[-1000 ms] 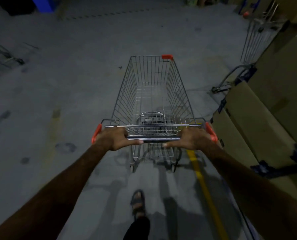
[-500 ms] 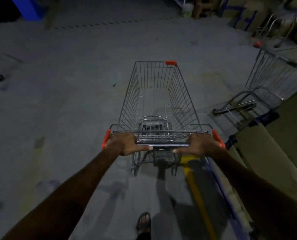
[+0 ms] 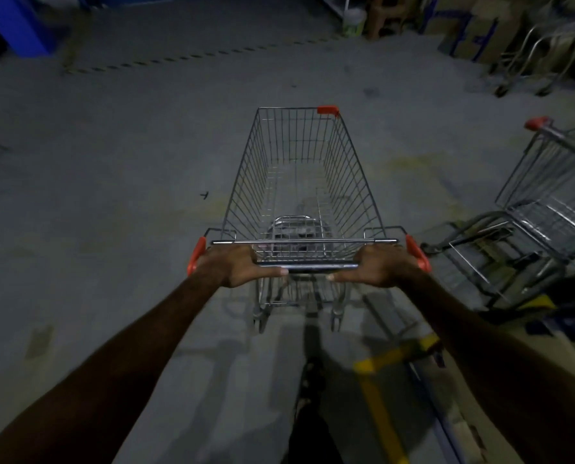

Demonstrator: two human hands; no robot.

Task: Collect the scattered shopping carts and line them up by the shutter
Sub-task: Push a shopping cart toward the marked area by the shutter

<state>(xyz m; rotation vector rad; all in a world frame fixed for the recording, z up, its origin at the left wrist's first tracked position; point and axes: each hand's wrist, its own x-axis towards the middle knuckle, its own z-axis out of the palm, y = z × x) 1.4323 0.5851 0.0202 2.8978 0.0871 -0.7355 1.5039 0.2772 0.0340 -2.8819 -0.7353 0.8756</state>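
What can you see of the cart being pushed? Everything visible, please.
The cart is a silver wire-mesh shopping cart, upright on the grey concrete floor, basket empty, pointing away from the camera. Orange caps sit at both handle ends and one front corner. The left hand and right hand grip its dark handle bar. Rear wheels show beneath. Another cart stands to its right, apart.

Grey concrete floor [image 3: 118,182], stained and scuffed. Yellow line [image 3: 380,406] painted near the bottom, with a crossbar at its top end. Dashed marking [image 3: 192,58] runs across the far floor. Blue structure [image 3: 15,25] at upper left. Pale bucket [image 3: 354,23] at top centre, cardboard boxes [image 3: 473,31] just beside it to the right.
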